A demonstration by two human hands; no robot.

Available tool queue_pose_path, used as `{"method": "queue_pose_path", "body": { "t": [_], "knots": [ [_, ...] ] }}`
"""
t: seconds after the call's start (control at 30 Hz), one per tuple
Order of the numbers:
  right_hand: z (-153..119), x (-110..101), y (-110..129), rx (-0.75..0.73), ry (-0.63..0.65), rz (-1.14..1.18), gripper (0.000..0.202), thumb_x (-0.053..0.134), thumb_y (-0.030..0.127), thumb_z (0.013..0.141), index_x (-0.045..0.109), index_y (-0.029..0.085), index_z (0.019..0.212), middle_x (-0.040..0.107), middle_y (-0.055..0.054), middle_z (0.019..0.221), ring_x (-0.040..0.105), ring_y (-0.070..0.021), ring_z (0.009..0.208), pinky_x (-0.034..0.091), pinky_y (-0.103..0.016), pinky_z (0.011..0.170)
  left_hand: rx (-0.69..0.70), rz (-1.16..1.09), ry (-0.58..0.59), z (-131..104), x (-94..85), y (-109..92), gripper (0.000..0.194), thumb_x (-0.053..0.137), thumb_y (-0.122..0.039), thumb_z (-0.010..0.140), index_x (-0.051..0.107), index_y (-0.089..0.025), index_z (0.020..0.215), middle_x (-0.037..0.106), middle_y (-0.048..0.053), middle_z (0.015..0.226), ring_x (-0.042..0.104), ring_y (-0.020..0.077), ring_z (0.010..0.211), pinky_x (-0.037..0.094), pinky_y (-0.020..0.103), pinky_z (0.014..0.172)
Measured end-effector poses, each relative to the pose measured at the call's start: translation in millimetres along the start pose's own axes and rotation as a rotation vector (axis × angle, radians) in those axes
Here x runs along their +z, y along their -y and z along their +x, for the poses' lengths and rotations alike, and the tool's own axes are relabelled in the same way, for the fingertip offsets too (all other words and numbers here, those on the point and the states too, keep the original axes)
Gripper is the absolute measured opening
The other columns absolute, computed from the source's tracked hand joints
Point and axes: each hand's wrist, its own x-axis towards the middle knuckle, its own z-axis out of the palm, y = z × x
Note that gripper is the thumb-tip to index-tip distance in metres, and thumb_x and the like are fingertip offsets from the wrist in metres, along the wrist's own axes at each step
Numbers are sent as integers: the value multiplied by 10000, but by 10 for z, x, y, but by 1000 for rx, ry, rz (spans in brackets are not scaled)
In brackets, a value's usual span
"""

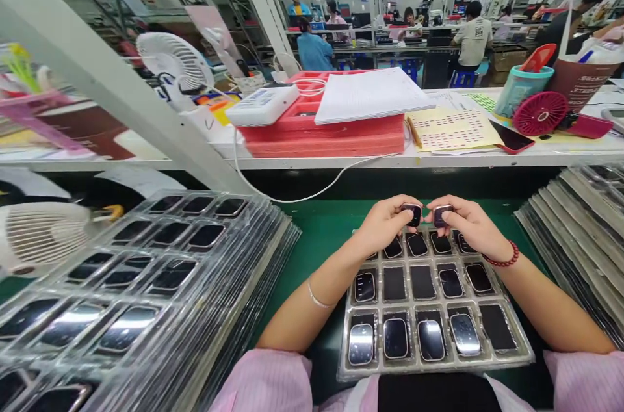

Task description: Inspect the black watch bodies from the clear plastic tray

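Note:
Above the far edge of a clear plastic tray (pixel 436 366), my left hand (pixel 387 223) grips a small dark watch-like unit (pixel 413 213) between thumb and fingers. Close beside it, my right hand (pixel 465 220) has a similar unit (pixel 441 217) in its grip, thumb on its face. The two units are a small gap apart. In the tray, rows of pockets carry several dark rounded-square units (pixel 395 337). Some pockets, such as the near right one (pixel 498 327), show only a dark lining.
Tall stacks of trays stand at the left (pixel 234 269) and right (pixel 575 223). A white shelf (pixel 312 164) crosses behind, bearing red trays (pixel 322 139), papers (pixel 370 93), a cup (pixel 524 90) and a pink fan (pixel 541 114). A white cable (pixel 292 199) hangs below the shelf. Several people sit farther back.

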Motion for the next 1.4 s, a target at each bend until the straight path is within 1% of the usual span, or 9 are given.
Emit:
{"method": "queue_pose_path", "body": {
  "t": [0.2, 0.4, 0.53, 0.67, 0.83, 0.97, 1.13, 1.3, 1.4],
  "knots": [
    [19, 8, -22, 6, -25, -48, 236, 577, 280, 918, 647, 164, 1112, 722, -77, 943, 642, -122, 626, 567, -251, 584, -2, 28, 5, 11, -16, 26, 229, 572, -214, 817, 658, -155, 1021, 682, 43, 859, 667, 145, 670, 441, 205, 510],
    [66, -3, -74, -22, -8, 5, 488, 618, 191, 818, 541, 206, 1300, 666, -94, 1170, 678, -154, 833, 577, -250, 644, 100, 71, -38, 56, -35, 93, 395, 671, -151, 712, 632, -169, 1104, 709, 58, 1001, 671, 195, 908, 536, 333, 844],
    [66, 11, -71, -28, 25, -13, 433, 578, 177, 844, 559, 179, 1276, 678, -93, 1124, 675, -133, 764, 571, -238, 631, 58, 40, -14, 47, -20, 65, 281, 689, -255, 756, 646, -157, 1016, 707, 58, 910, 668, 197, 838, 538, 321, 761],
    [60, 36, -43, -65, 19, -40, 493, 581, 121, 788, 554, 182, 1277, 664, -91, 1163, 679, -141, 831, 581, -244, 682, 55, 60, -37, 35, -17, 48, 387, 743, -214, 698, 649, -176, 1072, 718, 61, 974, 671, 213, 923, 522, 320, 820],
    [58, 32, -33, -36, 44, -7, 434, 552, 159, 838, 552, 156, 1272, 680, -96, 1114, 669, -122, 759, 577, -231, 640, 55, 21, -37, 34, -29, 54, 323, 727, -265, 730, 649, -161, 1025, 711, 67, 938, 671, 216, 887, 536, 323, 764],
    [52, 23, -28, -78, 39, -21, 492, 559, 111, 787, 548, 168, 1275, 671, -90, 1159, 673, -133, 827, 585, -260, 725, 55, 49, -37, 27, -22, 36, 416, 726, -196, 696, 627, -171, 1099, 717, 66, 980, 672, 223, 940, 525, 350, 846],
    [47, 22, -32, -59, 53, -28, 442, 536, 150, 831, 546, 157, 1273, 677, -94, 1121, 669, -126, 775, 574, -247, 666, 46, -4, -54, 31, -5, 24, 360, 725, -255, 718, 635, -155, 1052, 709, 55, 898, 672, 203, 845, 537, 326, 766],
    [48, 33, -23, -111, 40, -49, 491, 567, 119, 782, 544, 173, 1270, 675, -93, 1153, 674, -153, 873, 581, -303, 789, 51, 33, -42, 24, -17, 16, 457, 724, -180, 688, 621, -171, 1133, 714, 55, 971, 676, 215, 943, 522, 331, 847],
    [46, 33, -16, -85, 46, -57, 451, 562, 146, 813, 549, 167, 1263, 679, -93, 1129, 673, -145, 839, 582, -280, 739, 44, 7, -41, 25, -20, 16, 411, 727, -247, 724, 631, -158, 1114, 713, 56, 933, 673, 193, 847, 532, 323, 796]
  ]
}}
